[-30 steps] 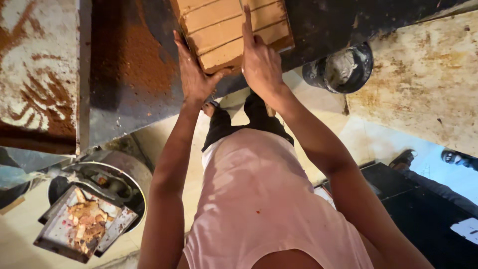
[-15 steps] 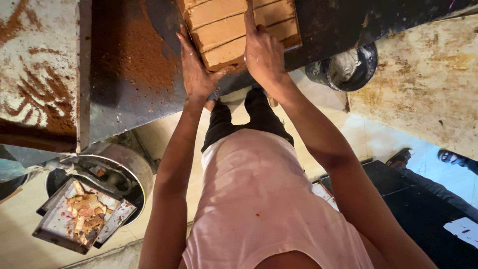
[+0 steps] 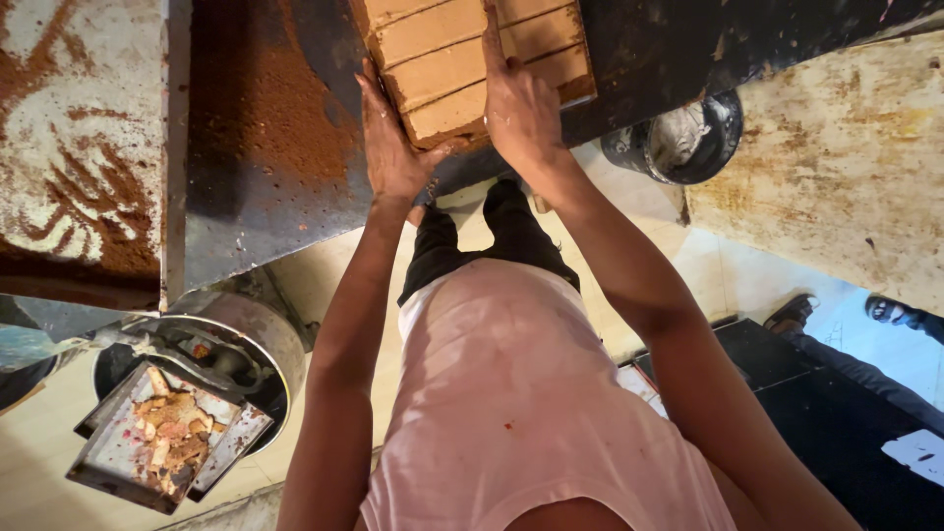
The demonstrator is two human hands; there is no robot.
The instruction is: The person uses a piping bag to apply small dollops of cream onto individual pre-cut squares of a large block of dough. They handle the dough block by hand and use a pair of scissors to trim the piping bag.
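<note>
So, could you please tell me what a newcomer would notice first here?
Two bare hands frame a tan block scored into bars on a dark worktop at top centre: the left hand against its side, the right hand flat on top. Reddish-brown powder dusts the worktop left of it, and a metal tray of crumbled scraps sits bottom left.

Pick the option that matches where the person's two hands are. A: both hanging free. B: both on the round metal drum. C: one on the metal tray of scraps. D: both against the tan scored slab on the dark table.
D: the left hand presses the tan scored slab at its side edge, and the right hand lies on top of it.
</note>
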